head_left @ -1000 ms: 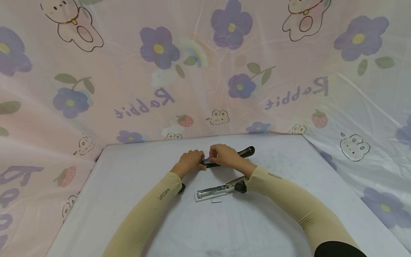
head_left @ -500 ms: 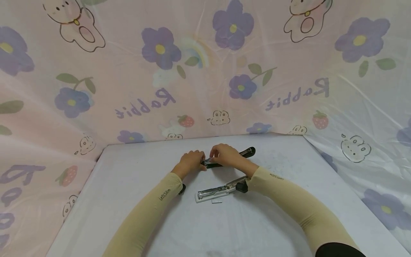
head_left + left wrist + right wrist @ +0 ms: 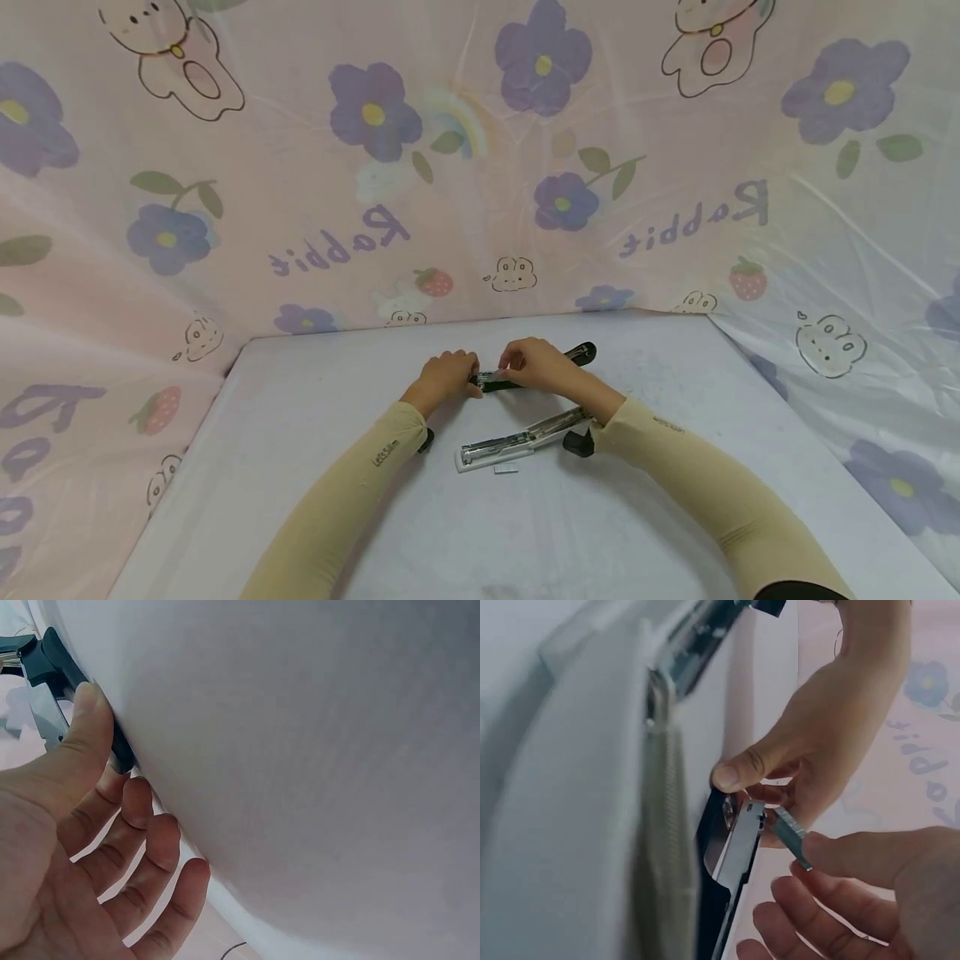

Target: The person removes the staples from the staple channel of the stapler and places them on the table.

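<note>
A black stapler, its top swung open, lies towards the back of the table. My left hand grips the front end of its base, thumb on one side and fingers on the other; in the left wrist view, the dark base shows by the thumb. My right hand is above the stapler's middle. Between its thumb and forefinger it pinches a short strip of staples, tilted beside the end of the metal staple channel.
A second, white stapler lies opened out in front of the hands, partly below my right forearm. Nearer me sits another small staple strip. A patterned curtain hangs along the back and sides of the white table.
My right hand and forearm have shifted slightly right, exposing more of the stapler's channel and of the white stapler. My left hand stays where it was.
</note>
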A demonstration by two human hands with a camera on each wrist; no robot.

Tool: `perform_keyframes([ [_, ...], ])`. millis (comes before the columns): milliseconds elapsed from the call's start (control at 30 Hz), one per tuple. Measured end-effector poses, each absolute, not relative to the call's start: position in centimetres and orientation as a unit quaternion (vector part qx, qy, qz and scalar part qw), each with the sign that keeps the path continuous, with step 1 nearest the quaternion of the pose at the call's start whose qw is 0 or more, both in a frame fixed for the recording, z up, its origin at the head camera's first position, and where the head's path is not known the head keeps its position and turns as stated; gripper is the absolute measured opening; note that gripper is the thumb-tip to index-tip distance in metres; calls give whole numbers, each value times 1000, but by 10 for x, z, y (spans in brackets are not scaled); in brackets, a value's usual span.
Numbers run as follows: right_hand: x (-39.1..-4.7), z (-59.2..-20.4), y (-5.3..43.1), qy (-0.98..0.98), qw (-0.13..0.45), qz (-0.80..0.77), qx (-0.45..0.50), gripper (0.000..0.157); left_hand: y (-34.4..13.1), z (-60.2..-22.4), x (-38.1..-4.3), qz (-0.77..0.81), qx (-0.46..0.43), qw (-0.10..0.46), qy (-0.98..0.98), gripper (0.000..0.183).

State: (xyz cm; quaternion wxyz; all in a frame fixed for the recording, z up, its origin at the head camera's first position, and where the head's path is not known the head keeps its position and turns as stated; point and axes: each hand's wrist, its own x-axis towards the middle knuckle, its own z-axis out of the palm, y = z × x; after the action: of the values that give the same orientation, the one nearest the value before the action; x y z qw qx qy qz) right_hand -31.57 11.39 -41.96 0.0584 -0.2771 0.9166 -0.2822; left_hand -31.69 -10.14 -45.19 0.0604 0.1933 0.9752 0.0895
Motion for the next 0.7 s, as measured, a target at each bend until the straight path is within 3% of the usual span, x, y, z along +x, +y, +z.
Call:
perform_keyframes([
  [700,-294,-439,109,916,98,-272,-277,6,-99,-449,-316,80,189,69,976,39],
])
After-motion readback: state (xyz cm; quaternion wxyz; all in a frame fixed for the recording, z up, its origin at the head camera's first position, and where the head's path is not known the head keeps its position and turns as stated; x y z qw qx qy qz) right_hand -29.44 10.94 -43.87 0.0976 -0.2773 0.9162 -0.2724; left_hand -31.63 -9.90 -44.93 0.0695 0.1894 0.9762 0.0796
